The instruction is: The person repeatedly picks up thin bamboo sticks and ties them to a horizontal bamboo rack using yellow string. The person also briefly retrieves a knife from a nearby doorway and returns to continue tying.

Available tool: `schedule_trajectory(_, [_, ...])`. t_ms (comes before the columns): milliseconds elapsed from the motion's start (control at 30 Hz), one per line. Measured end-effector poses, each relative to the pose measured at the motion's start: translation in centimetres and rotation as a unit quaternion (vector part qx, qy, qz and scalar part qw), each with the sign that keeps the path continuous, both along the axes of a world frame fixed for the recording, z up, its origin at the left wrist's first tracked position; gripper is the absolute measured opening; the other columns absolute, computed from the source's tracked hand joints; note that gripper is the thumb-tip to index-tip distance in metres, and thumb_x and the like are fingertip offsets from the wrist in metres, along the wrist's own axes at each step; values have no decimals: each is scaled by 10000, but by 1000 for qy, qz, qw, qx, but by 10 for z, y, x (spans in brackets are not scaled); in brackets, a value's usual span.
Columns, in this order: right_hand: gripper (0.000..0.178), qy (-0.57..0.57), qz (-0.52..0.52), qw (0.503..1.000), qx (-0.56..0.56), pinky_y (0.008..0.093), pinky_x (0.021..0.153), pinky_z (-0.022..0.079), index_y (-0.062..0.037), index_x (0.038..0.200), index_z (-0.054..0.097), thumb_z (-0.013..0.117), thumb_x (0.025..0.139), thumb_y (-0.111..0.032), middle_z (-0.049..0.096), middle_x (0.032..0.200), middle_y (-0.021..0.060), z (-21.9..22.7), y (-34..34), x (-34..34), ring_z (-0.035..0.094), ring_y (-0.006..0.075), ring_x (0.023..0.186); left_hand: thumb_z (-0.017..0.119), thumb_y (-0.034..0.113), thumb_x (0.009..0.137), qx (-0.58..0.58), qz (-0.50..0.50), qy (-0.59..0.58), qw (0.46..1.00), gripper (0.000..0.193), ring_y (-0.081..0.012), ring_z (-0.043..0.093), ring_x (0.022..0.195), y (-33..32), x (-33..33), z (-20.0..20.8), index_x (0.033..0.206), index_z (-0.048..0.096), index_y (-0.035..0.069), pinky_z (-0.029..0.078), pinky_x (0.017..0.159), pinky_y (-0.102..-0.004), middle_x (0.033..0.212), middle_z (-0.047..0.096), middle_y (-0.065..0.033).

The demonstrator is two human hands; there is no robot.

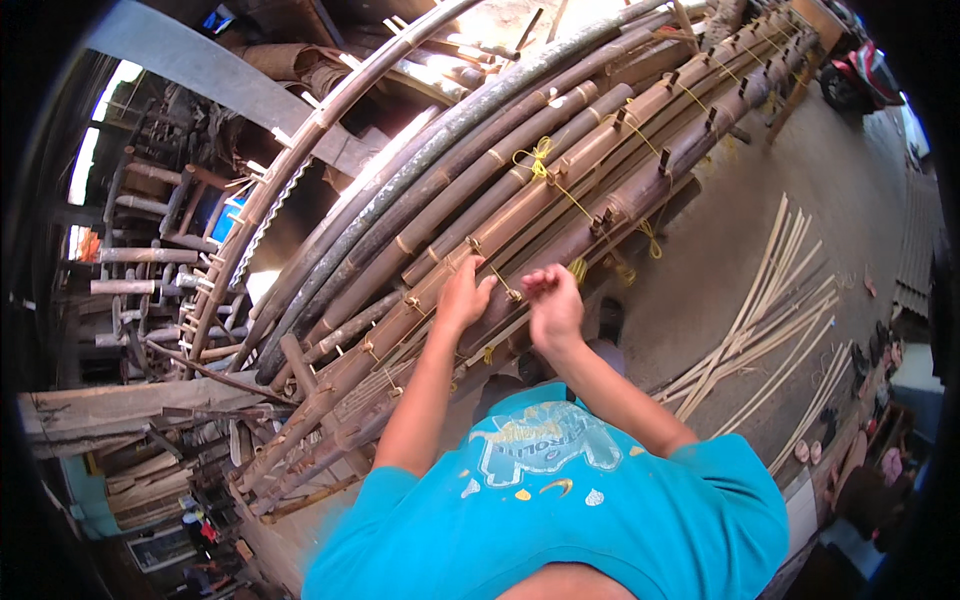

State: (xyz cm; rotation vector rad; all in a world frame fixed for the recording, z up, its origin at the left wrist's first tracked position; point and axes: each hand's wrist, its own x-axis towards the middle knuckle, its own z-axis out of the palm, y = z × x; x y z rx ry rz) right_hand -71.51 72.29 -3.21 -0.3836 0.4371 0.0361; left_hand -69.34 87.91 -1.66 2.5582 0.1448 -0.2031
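Observation:
Two long brown bamboo poles (560, 165) run side by side diagonally in front of me, with short dark pegs standing along them. Thin yellow cord (574, 203) crosses between the pegs at intervals. My left hand (462, 298) is over the farther pole, just below a peg with cord around it; its thumb and fingers are apart. Beside the nearer pole, my right hand (554, 308) has loosely bent fingers with nothing visible in them. A short cord length with a knot (513, 295) lies between the hands. A loose yellow cord bundle (538, 156) rests farther up.
More thick bamboo poles (440, 190) lie beyond the pegged pair. Thin pale bamboo strips (752, 318) are spread on the concrete floor (690, 270) to the right. A bamboo ladder (150, 256) and stacked wood stand at left. A parked motorcycle (858, 78) is at far right.

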Motion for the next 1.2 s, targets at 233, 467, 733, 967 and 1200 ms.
schedule_trajectory(233, [648,-312,301,513,-741,431,851,458,-44,946,689,316,1005,-570,677,1040,147,71,68,117,630,292,994,491,322,963,39,12,-64,997,303,-444,645,911,1,10,-34,1078,634,81,484,767,-563,932,684,-230])
schedule_trajectory(467, [589,-336,477,711,-392,341,618,472,-5,755,647,452,1011,-498,630,686,118,96,33,111,559,182,623,479,396,981,-34,86,-66,994,318,-442,640,907,10,-8,-24,1056,682,164,490,777,-525,927,683,-212])
schedule_trajectory(733, [416,-522,317,492,-620,425,844,496,-41,596,621,554,915,-299,610,609,165,-21,-12,-13,615,351,640,532,220,1006,-233,69,-147,959,264,-138,626,733,3,26,-11,1034,677,1,495,679,-312,770,661,-66])
schedule_trajectory(967, [297,-545,268,359,-709,393,897,470,-47,728,693,574,904,-254,648,700,140,-18,-7,-33,642,310,750,488,320,978,-55,108,-218,968,288,-404,655,825,57,115,-60,1018,681,110,503,727,-494,889,685,-198])
schedule_trajectory(1200, [315,-353,508,606,-500,408,886,494,-41,1107,665,538,965,-291,674,994,121,-19,40,-101,643,299,945,499,315,971,62,15,-230,971,352,-458,622,960,100,44,9,1081,625,5,493,839,-533,995,656,-280])
